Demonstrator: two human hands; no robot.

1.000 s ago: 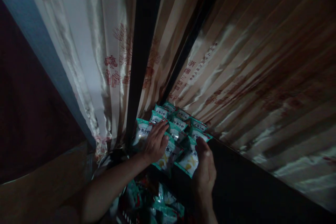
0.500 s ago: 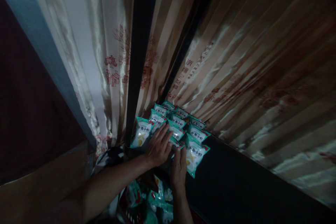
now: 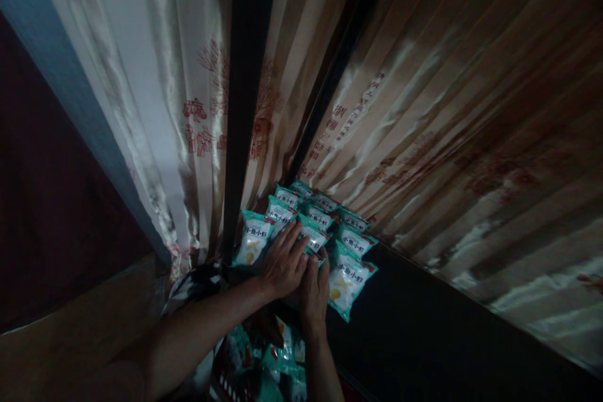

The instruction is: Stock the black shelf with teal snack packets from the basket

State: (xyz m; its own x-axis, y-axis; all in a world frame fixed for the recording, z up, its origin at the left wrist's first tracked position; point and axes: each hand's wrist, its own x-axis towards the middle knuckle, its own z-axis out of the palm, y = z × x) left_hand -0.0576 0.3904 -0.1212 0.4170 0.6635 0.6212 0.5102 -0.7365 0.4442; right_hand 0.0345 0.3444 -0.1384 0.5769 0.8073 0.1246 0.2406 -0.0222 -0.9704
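Surface (image 3: 419,320) black | lighting dim | pleated curtains (image 3: 424,113) behind | left hand (image 3: 284,268), right hand (image 3: 315,294) at packets (image 3: 349,277), each grip unclear

Passable well right of the right hand (image 3: 315,294), over dark surface (image 3: 424,314). Blocked directly ahead of the left hand (image 3: 284,266) by snack packets (image 3: 315,235), farther ahead by curtain (image 3: 424,157) and post (image 3: 245,75).

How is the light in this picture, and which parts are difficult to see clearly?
Head view: dim overall, brightest on the left curtain, whose folds shine; head view: dark lettering shows on the front right bag, but the black surface shows almost no detail; head view: the lower bags sit in shadow.
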